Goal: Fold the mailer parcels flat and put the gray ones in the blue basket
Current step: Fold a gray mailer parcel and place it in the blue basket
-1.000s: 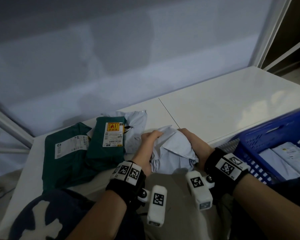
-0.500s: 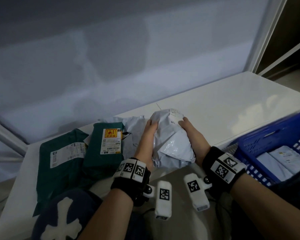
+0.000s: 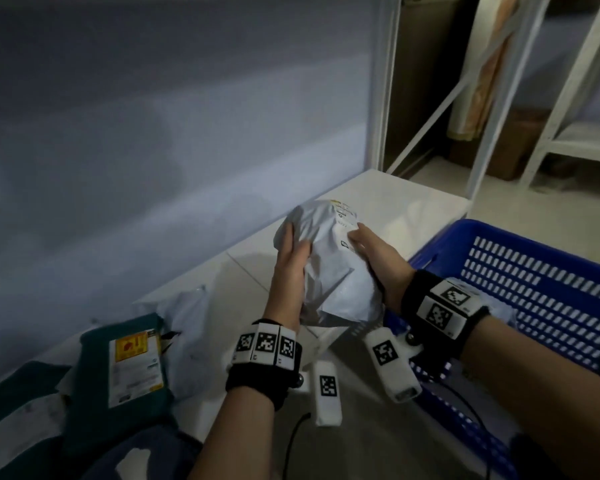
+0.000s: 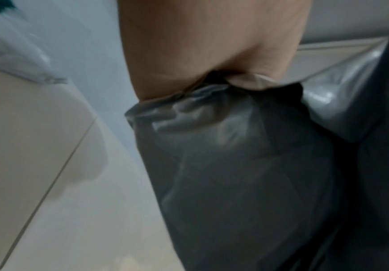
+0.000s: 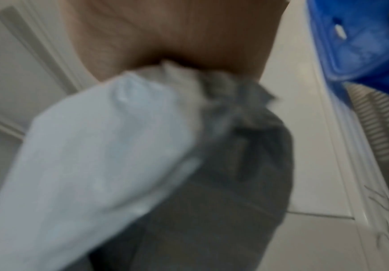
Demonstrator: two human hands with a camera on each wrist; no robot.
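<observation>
The gray mailer (image 3: 329, 268) is held up off the white table (image 3: 388, 209), folded into a bundle w/ its long axis running approx 12-to-6 in the head view, label end at 12. It is clasped from both sides: the left hand (image 3: 288, 268) is curled on its 9 o'clock edge, the right hand (image 3: 374, 258) is curled on its 3 o'clock edge, thumb on the label. In both wrist views the film is seen bunched in at the palm. The blue basket (image 3: 534, 271) lies at approx 4 o'clock from the bundle, just beside the right wrist, so the right hand is judged the nearer one for the drop. Counted: 1 gray mailer in hand; 1 more gray mailer (image 3: 184, 323) flat on the table at 8 o'clock; 2 green mailers (image 3: 118, 403) further out at 8; 1 basket, w/ something pale inside, number cannot be told.
</observation>
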